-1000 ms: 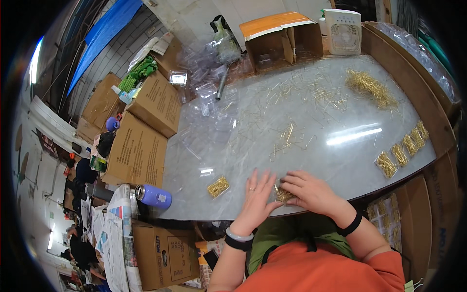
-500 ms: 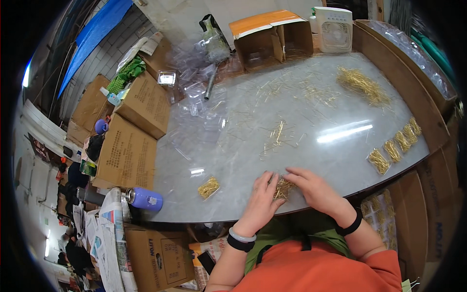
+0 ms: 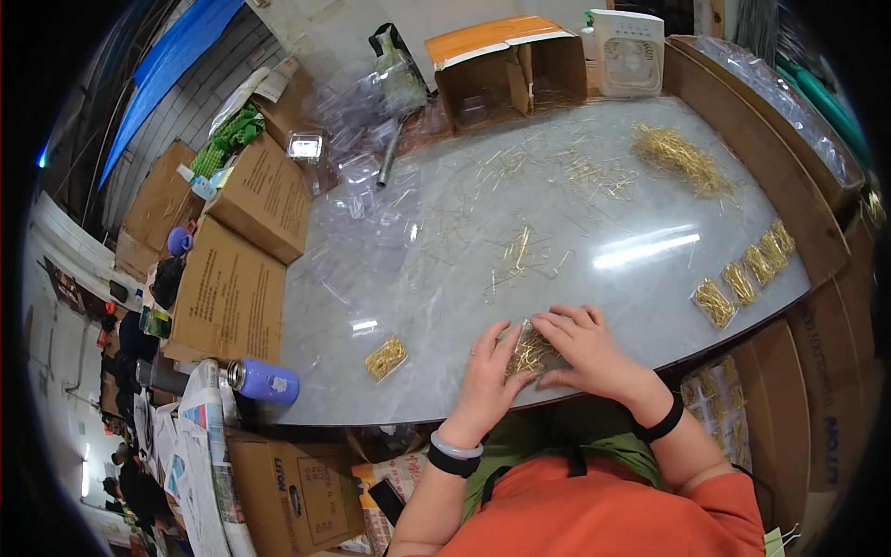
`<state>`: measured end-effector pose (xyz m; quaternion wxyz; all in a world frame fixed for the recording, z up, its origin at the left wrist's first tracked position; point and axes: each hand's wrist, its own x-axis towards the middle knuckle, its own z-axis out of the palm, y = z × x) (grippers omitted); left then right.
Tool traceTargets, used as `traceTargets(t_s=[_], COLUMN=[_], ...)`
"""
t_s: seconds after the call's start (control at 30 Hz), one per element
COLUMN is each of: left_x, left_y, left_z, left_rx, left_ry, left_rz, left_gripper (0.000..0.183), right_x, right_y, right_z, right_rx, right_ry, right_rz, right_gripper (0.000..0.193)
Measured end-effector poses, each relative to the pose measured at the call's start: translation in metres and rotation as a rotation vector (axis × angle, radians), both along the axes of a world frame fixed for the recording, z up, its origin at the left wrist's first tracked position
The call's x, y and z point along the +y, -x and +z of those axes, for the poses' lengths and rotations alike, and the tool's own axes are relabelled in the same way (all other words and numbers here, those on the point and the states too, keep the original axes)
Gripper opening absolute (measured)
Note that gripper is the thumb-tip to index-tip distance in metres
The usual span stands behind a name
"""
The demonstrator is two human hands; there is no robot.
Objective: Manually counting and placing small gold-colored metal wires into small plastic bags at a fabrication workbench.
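At the table's near edge a clear plastic box of thin gold wire hooks [image 3: 530, 353] lies between my two hands. My left hand [image 3: 484, 376] grips its left side, fingers forward and thumb at the near end. My right hand [image 3: 592, 351] is bent over the right side, fingertips on the far part and thumb near the close corner. The hands partly cover the box. Farther ahead lies a small scatter of loose gold hooks [image 3: 520, 254]. Left of my left hand sits another filled clear box [image 3: 385, 357].
Several filled boxes [image 3: 715, 304] line the table's right edge. A large heap of gold hooks [image 3: 682, 158] lies far right, and empty clear boxes [image 3: 357, 218] far left. Cardboard boxes [image 3: 227, 292] and a purple bottle [image 3: 264, 382] border the left. A white fan [image 3: 628, 54] stands behind.
My right hand has shifted its fingers farther over the box, and its thumb has come in to the near end. More of the hooks between my hands shows. The view has shifted slightly.
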<state>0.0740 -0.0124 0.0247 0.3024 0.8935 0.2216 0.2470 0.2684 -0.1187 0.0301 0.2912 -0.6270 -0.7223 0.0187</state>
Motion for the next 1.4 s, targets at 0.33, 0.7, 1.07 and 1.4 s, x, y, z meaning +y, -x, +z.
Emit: traceTargets(t_s=[0.33,0.7,1.07,1.4], left_x=[-0.005,-0.005,-0.006,-0.003], left_y=[0.025,0.006,0.009,0.014], left_z=[0.01,-0.007,-0.006,-0.001], left_rx=[0.206,0.139,0.07,0.005], left_ry=[-0.145,-0.164,-0.151,-0.029], left_rz=[-0.014,-0.068,-0.034,-0.091], left_gripper=[0.084,0.075,0.079,0.086], right_x=[-0.01,-0.017,-0.001,0.01], right_y=[0.0,0.014,0.035,0.007], right_z=[0.003,-0.003,-0.007,-0.003], right_rx=[0.103,0.253,0.599,0.1], right_ry=[-0.041,-0.083,0.005,0.13], right_rz=[-0.052,-0.195,0.023,0.122], right_gripper=[0.054,0.046,0.08,0.064])
